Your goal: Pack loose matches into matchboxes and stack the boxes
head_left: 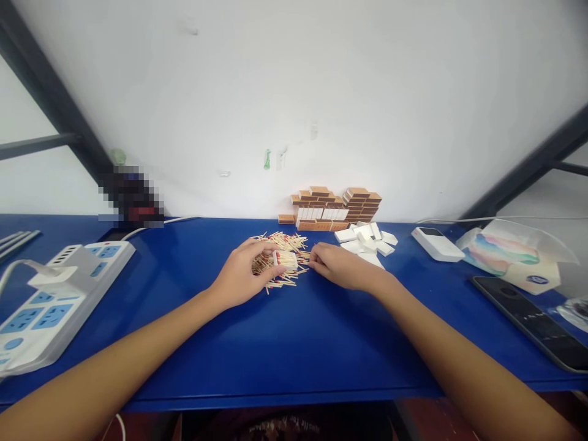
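Note:
My left hand [245, 272] grips a small white matchbox tray [288, 260] between thumb and fingers, with several red-tipped matches lying in it. Under and around the tray spreads a loose pile of matches [287, 242] on the blue table. Just right of the pile, my right hand [339, 266] has its fingertips pinched together; they touch or nearly touch the ends of some matches, and what is between them is too small to make out. White empty matchbox trays [366, 239] lie heaped beyond my right hand.
Stacked brown matchboxes [321, 211] stand against the wall. A white power strip [68, 300] with a plugged charger sits at left. On the right are a white device [438, 244], a tissue pack [512, 254] and a black phone [528, 318]. The table's front edge [275, 401] runs below.

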`<move>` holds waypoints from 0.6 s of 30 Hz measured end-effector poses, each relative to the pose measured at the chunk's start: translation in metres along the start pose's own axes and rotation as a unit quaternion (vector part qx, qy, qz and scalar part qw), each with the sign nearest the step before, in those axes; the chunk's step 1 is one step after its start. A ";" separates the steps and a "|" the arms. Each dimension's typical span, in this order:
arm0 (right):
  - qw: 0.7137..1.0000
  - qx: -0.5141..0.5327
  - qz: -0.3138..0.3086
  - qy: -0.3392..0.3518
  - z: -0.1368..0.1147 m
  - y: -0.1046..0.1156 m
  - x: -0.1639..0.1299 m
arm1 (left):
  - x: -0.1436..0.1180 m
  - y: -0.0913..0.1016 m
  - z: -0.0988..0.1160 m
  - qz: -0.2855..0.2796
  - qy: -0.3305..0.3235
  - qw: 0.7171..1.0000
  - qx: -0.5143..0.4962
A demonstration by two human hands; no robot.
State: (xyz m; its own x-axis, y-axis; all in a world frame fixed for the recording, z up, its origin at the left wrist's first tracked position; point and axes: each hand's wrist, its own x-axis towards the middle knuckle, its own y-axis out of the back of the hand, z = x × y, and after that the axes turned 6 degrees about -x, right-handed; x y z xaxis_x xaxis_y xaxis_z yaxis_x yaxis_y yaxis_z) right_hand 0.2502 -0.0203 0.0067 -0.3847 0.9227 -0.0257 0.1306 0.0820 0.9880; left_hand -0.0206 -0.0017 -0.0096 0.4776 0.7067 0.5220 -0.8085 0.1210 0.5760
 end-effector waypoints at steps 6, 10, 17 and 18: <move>1.000 -0.007 -0.003 0.013 -0.002 -0.001 -0.002 | 0.001 0.001 0.000 0.007 0.001 1.000 0.006; 1.000 0.017 -0.005 0.024 0.004 0.005 -0.005 | 0.002 0.002 -0.001 0.014 -0.004 1.000 0.008; 0.983 0.100 0.142 0.055 -0.013 0.017 -0.009 | -0.001 -0.003 0.003 0.031 0.044 0.996 -0.069; 0.980 0.104 0.154 0.065 -0.018 0.017 -0.010 | -0.001 -0.005 0.004 0.032 0.052 0.994 -0.087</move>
State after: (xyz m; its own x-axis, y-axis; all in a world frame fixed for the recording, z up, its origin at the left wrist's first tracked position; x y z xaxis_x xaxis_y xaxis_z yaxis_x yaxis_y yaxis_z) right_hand 0.2393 -0.0346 0.0263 -0.4093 0.8613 0.3011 0.4377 -0.1043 0.8931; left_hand -0.0164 -0.0058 -0.0106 0.3922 0.7844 0.4805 -0.8877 0.1858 0.4213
